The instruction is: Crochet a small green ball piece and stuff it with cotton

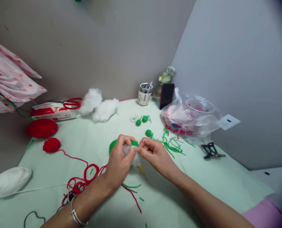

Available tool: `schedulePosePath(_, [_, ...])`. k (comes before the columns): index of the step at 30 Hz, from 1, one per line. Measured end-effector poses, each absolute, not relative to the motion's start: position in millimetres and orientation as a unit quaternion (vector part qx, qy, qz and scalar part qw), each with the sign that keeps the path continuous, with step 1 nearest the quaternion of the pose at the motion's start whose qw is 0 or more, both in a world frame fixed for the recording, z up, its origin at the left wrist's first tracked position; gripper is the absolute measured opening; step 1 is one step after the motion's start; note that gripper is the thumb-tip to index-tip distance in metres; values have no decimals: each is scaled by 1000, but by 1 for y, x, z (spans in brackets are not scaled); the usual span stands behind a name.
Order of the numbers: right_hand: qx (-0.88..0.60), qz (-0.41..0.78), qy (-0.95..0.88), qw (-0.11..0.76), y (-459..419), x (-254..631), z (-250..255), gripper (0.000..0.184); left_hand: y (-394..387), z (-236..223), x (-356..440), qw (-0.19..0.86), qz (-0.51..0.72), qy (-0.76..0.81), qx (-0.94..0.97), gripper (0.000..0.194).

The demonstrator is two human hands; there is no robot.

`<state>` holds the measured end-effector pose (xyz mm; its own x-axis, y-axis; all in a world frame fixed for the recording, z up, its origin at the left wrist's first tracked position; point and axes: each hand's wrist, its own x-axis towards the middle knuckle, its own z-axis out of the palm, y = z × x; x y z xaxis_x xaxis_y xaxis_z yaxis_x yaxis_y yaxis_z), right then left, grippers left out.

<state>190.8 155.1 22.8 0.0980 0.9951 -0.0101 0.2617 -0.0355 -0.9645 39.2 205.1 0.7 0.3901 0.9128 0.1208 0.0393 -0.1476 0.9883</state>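
Near the table's middle, my left hand (121, 158) is closed around a small green crocheted piece (134, 143). White fluffy stuffing (136, 160) shows just below it, partly behind the left thumb. My right hand (154, 153) is pinched right beside the piece; what sits between those fingertips is hidden. A larger green crocheted ball (112, 145) peeks out behind my left hand. Under the stuffing lies a slim tool with a yellow handle (141, 170). Several small green crocheted balls (148, 133) rest beyond my hands.
Red yarn (51, 145) and a white yarn ball (9, 182) lie left, strands trailing inward. Behind are stuffing clumps (105, 110), red scissors (73, 103) on a tissue pack, and a pen tin (145, 95). A phone (167, 96), plastic bag (190, 117), green scraps (171, 144) and hair clip (211, 151) lie right.
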Motion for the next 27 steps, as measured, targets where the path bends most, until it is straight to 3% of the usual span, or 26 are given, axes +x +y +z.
schedulePosePath(8, [-632,334,-520,467,157,198,18,23,207,16,32,653,337,305,606,22])
schedulePosePath(17, [-579,349,-632,380,143,190,26,14,217,1,36,579,379,363,624,20])
schedulePosePath(23, [-629,287,-570,444,150,192,16,28,214,9,37,670,319,332,583,21])
schedulePosePath(27, [-649,297,-531,458,155,199,16,24,212,12,37,687,332,299,573,29])
